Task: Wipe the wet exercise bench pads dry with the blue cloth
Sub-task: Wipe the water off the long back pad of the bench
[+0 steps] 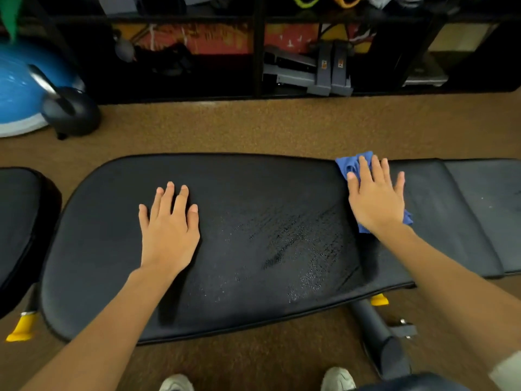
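Note:
A long black bench pad point(112, 249) lies across the view, with wet streaks and droplets point(293, 244) on its middle right part. My left hand point(169, 232) rests flat on the pad's left half, fingers straight. My right hand point(376, 198) presses flat on the blue cloth point(348, 165) near the pad's far right edge; the cloth shows beyond my fingertips and by my wrist. A second black pad point(485, 210) adjoins at the right, and another pad point(19, 221) sits at the far left.
Brown carpet point(253, 128) surrounds the bench. A black kettlebell point(70, 111) and a blue balance ball point(19, 88) stand at the back left. A dark shelf unit with gear point(310, 71) runs along the back. The bench's black foot bar point(380, 334) and yellow caps lie near my shoes.

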The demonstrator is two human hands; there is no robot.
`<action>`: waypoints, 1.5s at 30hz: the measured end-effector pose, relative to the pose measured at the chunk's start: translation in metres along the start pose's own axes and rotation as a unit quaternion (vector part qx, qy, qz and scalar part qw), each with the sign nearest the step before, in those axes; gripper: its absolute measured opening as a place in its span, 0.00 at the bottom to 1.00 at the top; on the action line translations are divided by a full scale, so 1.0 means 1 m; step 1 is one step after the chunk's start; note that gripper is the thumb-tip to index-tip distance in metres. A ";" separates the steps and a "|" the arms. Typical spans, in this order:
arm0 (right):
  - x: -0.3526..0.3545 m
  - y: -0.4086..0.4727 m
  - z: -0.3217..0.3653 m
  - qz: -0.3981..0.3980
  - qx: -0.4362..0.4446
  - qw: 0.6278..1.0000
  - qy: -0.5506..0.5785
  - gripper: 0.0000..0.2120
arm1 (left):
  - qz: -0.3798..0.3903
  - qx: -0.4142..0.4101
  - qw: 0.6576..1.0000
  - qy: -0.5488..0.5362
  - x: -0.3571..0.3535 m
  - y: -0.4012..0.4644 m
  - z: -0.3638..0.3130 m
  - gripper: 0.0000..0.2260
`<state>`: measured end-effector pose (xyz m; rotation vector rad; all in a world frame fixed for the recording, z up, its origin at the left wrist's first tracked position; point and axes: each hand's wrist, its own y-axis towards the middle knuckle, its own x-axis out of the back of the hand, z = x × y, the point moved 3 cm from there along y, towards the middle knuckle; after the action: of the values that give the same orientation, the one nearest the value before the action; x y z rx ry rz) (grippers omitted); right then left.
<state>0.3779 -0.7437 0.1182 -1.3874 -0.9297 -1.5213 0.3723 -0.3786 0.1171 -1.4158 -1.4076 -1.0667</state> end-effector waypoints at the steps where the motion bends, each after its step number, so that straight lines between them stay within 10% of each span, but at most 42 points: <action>1: -0.002 0.001 0.010 0.000 -0.009 1.000 -0.004 0.27 | -0.003 -0.002 1.000 -0.002 -0.001 -0.001 0.000 0.22; 12: -0.023 -0.044 0.199 0.019 0.282 0.959 -0.013 0.26 | -0.007 0.004 1.000 -0.014 -0.001 0.003 0.000 0.21; 18: -0.021 -0.112 0.175 0.020 0.432 0.901 0.012 0.25 | 0.011 -0.025 0.996 -0.091 0.021 -0.001 0.012 0.16; 32: -0.012 -0.115 -0.017 -0.131 0.014 0.989 0.063 0.19 | -0.221 -0.019 0.972 -0.075 0.024 -0.107 0.084 0.13; 45: -0.048 -0.252 0.188 -0.180 0.336 0.920 0.091 0.18 | -0.209 -0.002 0.976 -0.064 0.020 -0.107 0.092 0.16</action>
<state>0.2105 -0.4739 0.0954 -0.5912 -1.4683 -1.3578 0.2658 -0.2844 0.1118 -1.2362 -1.8524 -1.2552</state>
